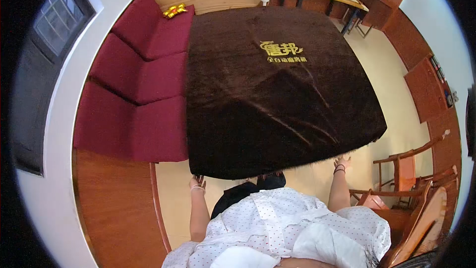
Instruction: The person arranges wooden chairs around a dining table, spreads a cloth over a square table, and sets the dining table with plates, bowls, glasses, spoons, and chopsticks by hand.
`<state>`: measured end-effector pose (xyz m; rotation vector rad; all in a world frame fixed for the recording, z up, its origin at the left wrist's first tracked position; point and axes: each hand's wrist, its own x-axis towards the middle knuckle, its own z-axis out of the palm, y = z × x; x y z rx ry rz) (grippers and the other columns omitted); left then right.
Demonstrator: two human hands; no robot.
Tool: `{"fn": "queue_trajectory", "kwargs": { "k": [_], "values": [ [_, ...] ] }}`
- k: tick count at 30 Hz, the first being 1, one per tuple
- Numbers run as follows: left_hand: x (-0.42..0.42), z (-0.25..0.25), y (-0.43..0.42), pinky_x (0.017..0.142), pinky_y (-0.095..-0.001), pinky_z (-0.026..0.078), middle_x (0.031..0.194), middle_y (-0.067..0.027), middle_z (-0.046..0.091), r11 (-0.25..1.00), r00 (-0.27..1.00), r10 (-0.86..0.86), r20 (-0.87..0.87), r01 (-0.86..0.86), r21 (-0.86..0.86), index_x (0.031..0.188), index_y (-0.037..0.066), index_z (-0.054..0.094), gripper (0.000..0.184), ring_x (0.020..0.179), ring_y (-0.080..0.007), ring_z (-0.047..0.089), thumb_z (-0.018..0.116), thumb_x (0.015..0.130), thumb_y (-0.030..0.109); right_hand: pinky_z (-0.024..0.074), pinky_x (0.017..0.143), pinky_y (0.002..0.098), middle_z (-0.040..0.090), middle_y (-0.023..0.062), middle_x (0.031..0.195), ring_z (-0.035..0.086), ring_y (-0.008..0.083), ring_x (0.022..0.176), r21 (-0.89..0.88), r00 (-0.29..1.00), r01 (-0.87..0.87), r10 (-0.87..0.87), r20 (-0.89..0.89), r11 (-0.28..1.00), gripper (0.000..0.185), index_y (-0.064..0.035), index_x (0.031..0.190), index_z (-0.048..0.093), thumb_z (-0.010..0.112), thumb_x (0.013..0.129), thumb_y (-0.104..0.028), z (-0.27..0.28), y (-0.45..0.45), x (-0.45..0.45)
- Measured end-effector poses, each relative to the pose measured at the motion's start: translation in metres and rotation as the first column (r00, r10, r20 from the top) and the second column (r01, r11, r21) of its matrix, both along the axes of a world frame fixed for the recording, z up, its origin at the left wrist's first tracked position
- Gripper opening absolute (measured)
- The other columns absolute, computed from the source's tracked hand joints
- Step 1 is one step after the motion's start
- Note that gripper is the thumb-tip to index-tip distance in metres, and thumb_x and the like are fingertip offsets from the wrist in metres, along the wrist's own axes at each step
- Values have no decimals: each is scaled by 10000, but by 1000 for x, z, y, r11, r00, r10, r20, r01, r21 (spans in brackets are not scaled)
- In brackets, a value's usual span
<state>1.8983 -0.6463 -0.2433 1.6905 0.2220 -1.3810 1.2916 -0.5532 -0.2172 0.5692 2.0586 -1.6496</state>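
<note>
Brown cover (pixel 238 99) is spreading out ahead of both hands, its near edge hanging between them, and I am finding whatever supports it hidden underneath. At my left hand (pixel 197 183), the fingertips are meeting the cover's near-left corner in shadow, so I am not able to tell whether they are pinching the cloth or only touching it. My right hand (pixel 342 161) is showing small beside the near edge, and I cannot make out any contact there. Between the hands, dark trousers (pixel 235 198) are partly hiding behind the dotted shirt (pixel 267 213), and the frame is cutting off the shirt's lower part.

Both arms are hanging low and pointing forward, well apart, on either side of the body. My left hand is wearing a pale bracelet (pixel 198 187) at its wrist; how wide its fingers are standing, I cannot tell. My right hand is holding its fingers spread wide, with a dark band (pixel 339 167) circling the wrist. Left of and beyond the left hand, a maroon sofa (pixel 161 87) is bordering the cover; chairs (pixel 404 171) are standing right of the right hand.
</note>
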Motion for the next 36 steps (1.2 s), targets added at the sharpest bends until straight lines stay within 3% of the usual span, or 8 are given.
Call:
{"fn": "queue_trajectory", "kwargs": {
  "k": [7, 10, 12, 16, 18, 24, 31, 36],
  "values": [
    [21, -43, 0, 647, -293, 394, 892, 37, 564, 1000, 1000, 11, -8, -11, 8, 914, 161, 542, 200, 763, -107, 519, 441, 799, 289, 410, 716, 501, 443, 186, 1151, 520, 346, 896, -61, 980, -195, 196, 13, 979, 671, -336, 1278, 60, 386, 799, 2, -25, 22, 0],
    [33, -70, 4, 602, -291, 398, 856, 53, 567, 995, 993, 86, 85, -89, 38, 872, 157, 543, 193, 748, -97, 515, 478, 777, 311, 429, 705, 473, 442, 169, 1139, 524, 317, 884, -38, 964, -247, 250, 88, 968, 611, -291, 1281, 76, 399, 808, -77, -17, 37, 6],
    [63, -117, 11, 600, -290, 398, 864, 58, 572, 995, 998, -12, -59, 6, -99, 865, 154, 543, 196, 742, -107, 527, 473, 783, 318, 429, 708, 473, 456, 165, 1123, 531, 307, 873, 4, 962, -249, 247, 114, 969, 613, -271, 1284, 67, 415, 807, -106, -9, 49, 7],
    [44, -115, 13, 613, -292, 400, 973, 55, 557, 998, 999, 45, 28, -46, 45, 920, 173, 522, 193, 799, -120, 527, 489, 786, 308, 443, 700, 437, 487, 152, 1087, 545, 278, 846, 56, 982, -151, 143, 122, 987, 602, -232, 1292, 66, 424, 814, -151, -3, 77, -7],
    [57, -138, 36, 642, -321, 405, 992, 52, 551, 988, 976, 24, -215, -56, -145, 975, 196, 515, 234, 833, -131, 523, 472, 788, 330, 445, 698, 428, 494, 147, 1081, 546, 274, 846, 45, 989, -114, 109, 99, 992, 593, -230, 1293, 75, 421, 817, -159, 9, 90, -16],
    [36, -124, 54, 750, -374, 391, 1127, 35, 500, 962, 933, 260, -248, -273, -22, 1134, 232, 440, 436, 991, -174, 489, 393, 772, 472, 448, 704, 409, 508, 141, 1070, 546, 273, 852, 56, 994, -108, 106, 34, 993, 552, -208, 1293, 135, 421, 823, -160, 19, 85, -96],
    [-71, -80, 60, 808, -407, 383, 1212, -6, 422, 905, 898, 387, -210, -414, -101, 1144, 217, 413, 444, 1061, -211, 434, 393, 780, 471, 452, 724, 410, 489, 150, 1096, 533, 265, 882, 56, 992, -101, 105, -74, 993, 452, -137, 1248, 264, 431, 833, -204, 21, 46, -248],
    [-184, -50, 45, 801, -397, 387, 1174, -10, 439, 904, 904, 389, -179, -412, -113, 1117, 206, 424, 417, 1020, -213, 444, 417, 783, 456, 425, 696, 397, 531, 65, 994, 506, 227, 866, 2, 984, -134, 132, 123, 991, 484, -98, 1072, 474, 413, 795, -489, 13, 8, -323]
  ]
}}
